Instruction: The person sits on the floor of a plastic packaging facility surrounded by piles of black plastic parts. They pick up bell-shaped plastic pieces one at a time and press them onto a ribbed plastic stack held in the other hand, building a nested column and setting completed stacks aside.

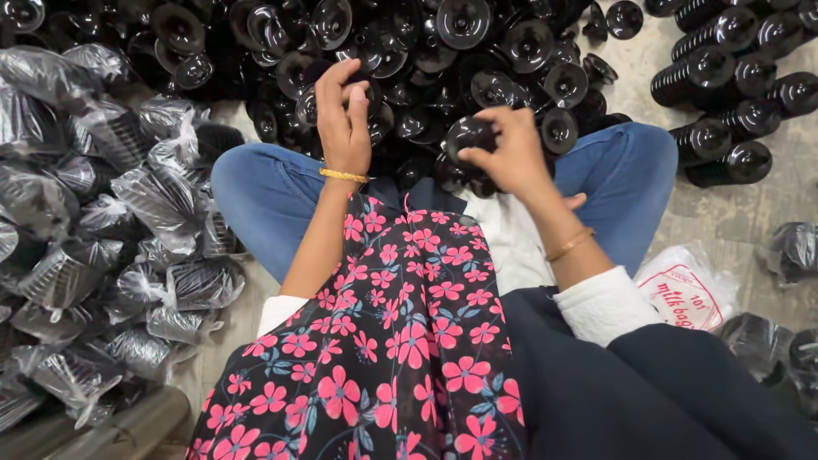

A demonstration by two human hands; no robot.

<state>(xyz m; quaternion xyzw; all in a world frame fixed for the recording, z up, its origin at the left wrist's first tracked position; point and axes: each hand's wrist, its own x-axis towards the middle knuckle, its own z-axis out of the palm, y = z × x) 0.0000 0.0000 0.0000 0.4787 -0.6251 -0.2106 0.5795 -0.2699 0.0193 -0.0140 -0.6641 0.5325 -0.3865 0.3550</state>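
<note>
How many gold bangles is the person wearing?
2: one thin gold metal bangle on the left wrist, one on the right forearm near the white sleeve. More could be hidden under sleeves.

Clear plastic bags point(102, 247) stuffed with black parts lie heaped beside the blue-jeaned knee point(256, 192). Across from that knee, stacked columns of black discs point(733, 94) rest on the floor, and nearer sits a white printed bag pack point(686, 294).
</note>
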